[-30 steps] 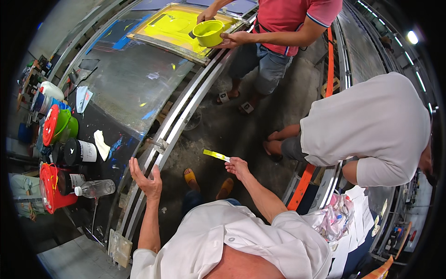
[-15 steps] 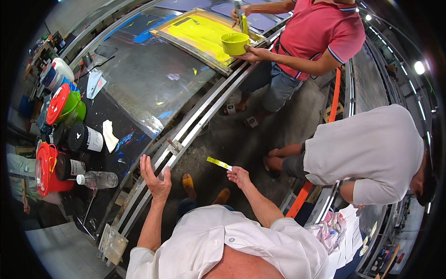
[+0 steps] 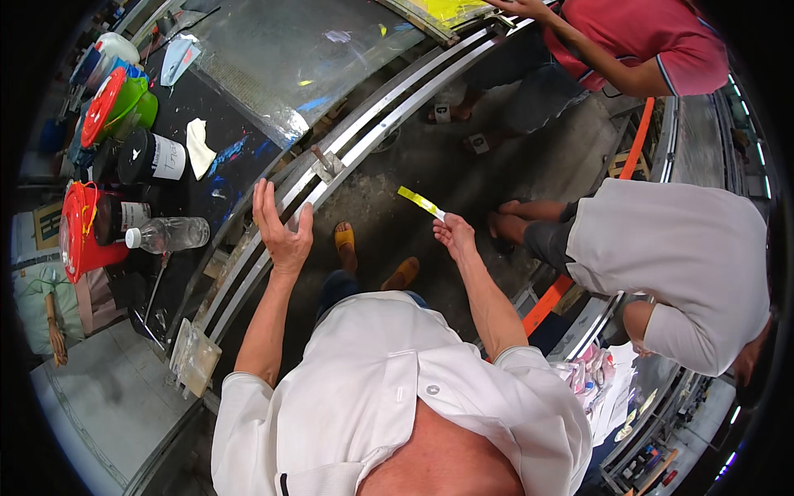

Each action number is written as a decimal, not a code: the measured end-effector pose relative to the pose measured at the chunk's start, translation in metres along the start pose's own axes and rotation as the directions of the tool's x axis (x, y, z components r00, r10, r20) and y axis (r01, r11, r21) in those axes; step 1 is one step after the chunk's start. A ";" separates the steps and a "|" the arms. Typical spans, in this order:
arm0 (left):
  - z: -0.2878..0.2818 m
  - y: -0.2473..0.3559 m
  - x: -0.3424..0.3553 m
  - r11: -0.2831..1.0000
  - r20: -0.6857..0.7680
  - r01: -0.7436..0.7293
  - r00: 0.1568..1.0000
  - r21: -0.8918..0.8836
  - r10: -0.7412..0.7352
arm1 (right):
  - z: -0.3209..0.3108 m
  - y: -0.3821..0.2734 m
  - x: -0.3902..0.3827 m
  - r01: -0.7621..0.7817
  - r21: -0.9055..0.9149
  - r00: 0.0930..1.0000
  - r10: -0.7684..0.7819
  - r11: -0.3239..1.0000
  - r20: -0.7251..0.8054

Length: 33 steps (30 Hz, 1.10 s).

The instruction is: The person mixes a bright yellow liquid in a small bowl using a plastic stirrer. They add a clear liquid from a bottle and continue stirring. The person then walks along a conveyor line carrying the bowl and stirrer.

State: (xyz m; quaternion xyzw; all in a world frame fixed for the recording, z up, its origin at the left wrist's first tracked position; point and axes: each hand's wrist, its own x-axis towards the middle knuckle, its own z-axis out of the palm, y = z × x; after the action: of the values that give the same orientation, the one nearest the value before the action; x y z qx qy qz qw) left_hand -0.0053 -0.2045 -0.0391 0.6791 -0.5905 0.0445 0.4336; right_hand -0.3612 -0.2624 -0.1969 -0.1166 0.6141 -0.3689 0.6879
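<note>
My right hand (image 3: 456, 235) is closed around the near end of a narrow flat strip (image 3: 420, 201) coated with yellow ink at its far end. The strip points up and to the left over the floor. My left hand (image 3: 284, 234) is open, fingers apart and nothing in the palm, beside the metal rail (image 3: 368, 149) along the table edge. I cannot make out whether it touches the rail. A clamp block (image 3: 328, 168) sits on the rail just beyond that hand.
The dark table (image 3: 178, 198) on the left carries a clear bottle (image 3: 169, 235), a red bucket (image 3: 80, 227), a black jar (image 3: 153, 157) and a white cloth (image 3: 199, 147). A yellow-inked screen frame (image 3: 451, 10) lies far ahead. A red-shirted person (image 3: 637, 41) and a bending person (image 3: 670, 264) stand right.
My view has shifted, and the red-shirted person's yellow cup is out of it. My right hand still grips the strip, now further right in view. The left hand stays open.
</note>
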 end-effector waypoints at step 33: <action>0.001 0.005 0.001 0.999 0.010 0.034 0.999 -0.003 -0.034 | -0.011 0.000 -0.007 0.007 0.065 1.000 -0.008 0.998 0.014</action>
State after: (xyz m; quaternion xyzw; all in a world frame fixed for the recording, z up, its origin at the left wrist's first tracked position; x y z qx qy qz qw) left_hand -0.0094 -0.2051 -0.0368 0.6887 -0.5811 0.0328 0.4323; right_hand -0.3712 -0.2548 -0.1941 -0.0990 0.5966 -0.3905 0.6941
